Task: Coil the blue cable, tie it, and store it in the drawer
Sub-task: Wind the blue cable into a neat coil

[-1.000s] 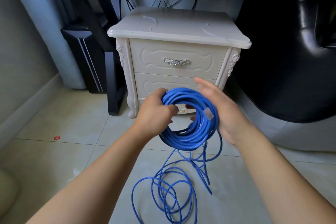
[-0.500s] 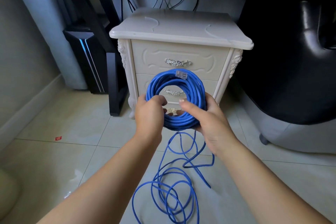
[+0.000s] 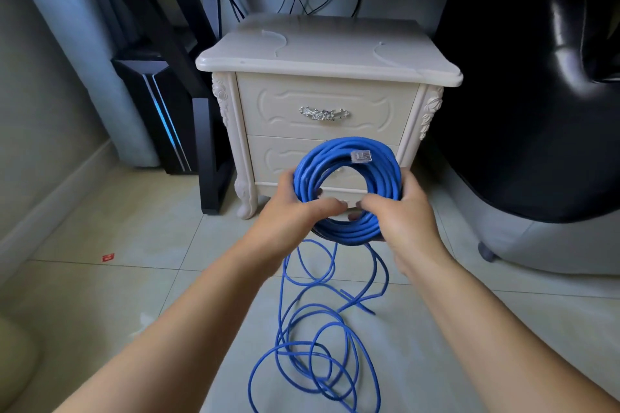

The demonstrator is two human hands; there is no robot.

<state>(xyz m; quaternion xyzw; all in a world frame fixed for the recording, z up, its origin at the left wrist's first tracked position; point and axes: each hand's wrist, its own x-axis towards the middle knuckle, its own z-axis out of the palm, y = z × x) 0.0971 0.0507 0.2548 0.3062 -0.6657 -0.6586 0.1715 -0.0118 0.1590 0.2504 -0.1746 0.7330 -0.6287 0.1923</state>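
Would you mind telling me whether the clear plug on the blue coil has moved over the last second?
Yes. The clear plug has swung from the coil's right side up to its top, now level with the lower drawer front of the nightstand.

No readable text, label, brand or number is shown; print on the small red scrap (image 3: 108,257) cannot be made out.
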